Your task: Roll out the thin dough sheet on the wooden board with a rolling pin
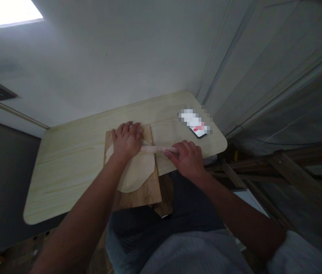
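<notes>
A thin rolling pin (157, 148) lies across a flattened sheet of dough (138, 171) on a wooden board (149, 194). My right hand (188, 158) is closed around the pin's right end, beyond the board's edge. Over the far part of the dough and board, my left hand (127, 140) rests with its fingers stretched forward and apart. The pin's left end disappears beside or under that palm; how it touches the hand is hidden. The dough's near edge is rounded and stays on the board, whose near end juts past the table edge.
The board sits on a light wood-patterned table (64, 163) against a pale wall (138, 57). A phone (196, 123) with a lit, blurred screen lies at the table's right. Wooden beams (294, 171) stand farther right. My legs are below the table's near edge.
</notes>
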The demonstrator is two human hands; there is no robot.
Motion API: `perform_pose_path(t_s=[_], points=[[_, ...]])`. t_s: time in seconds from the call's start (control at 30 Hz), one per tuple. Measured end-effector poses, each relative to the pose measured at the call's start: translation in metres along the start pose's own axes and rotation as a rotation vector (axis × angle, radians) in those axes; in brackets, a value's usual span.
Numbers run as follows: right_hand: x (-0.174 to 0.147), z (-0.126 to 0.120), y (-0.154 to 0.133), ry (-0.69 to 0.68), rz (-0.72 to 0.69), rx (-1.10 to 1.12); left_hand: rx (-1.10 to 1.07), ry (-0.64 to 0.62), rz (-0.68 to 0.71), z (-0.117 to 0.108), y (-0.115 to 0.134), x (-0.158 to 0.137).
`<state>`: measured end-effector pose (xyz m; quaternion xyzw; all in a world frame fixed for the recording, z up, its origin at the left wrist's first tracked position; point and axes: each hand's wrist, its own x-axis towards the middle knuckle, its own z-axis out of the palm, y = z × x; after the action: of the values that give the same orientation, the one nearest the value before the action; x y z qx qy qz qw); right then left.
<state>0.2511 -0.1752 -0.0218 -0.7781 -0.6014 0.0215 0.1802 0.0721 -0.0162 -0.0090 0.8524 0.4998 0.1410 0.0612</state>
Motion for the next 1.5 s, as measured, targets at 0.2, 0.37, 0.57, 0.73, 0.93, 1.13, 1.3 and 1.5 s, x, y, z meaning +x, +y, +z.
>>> perform_pose_path(t_s=[0.2, 0.37, 0.57, 0.73, 0.93, 1.13, 1.3, 1.5], points=[[0.010, -0.012, -0.001, -0.139, 0.048, -0.005, -0.027, 0.061, 0.020, 0.002, 0.003, 0.015], [-0.002, -0.019, -0.012, -0.186, 0.022, 0.010, -0.075, 0.172, 0.029, -0.014, -0.003, 0.003], [-0.019, -0.009, -0.037, -0.214, -0.016, 0.059, -0.134, 0.203, 0.025, -0.019, -0.026, -0.030], [-0.030, -0.006, -0.046, -0.229, -0.028, 0.061, -0.091, 0.147, 0.074, -0.007, -0.038, -0.040], [-0.026, -0.008, -0.044, -0.245, -0.013, 0.023, -0.015, 0.092, 0.093, -0.004, -0.032, -0.025], [-0.012, -0.007, -0.039, -0.219, 0.061, 0.032, -0.005, 0.024, 0.043, -0.005, -0.013, 0.002], [-0.004, -0.008, -0.036, -0.222, 0.108, 0.034, -0.027, 0.033, 0.058, 0.001, -0.006, 0.021], [-0.015, -0.014, -0.040, -0.254, 0.070, 0.058, -0.023, 0.044, 0.057, 0.001, -0.008, 0.013]])
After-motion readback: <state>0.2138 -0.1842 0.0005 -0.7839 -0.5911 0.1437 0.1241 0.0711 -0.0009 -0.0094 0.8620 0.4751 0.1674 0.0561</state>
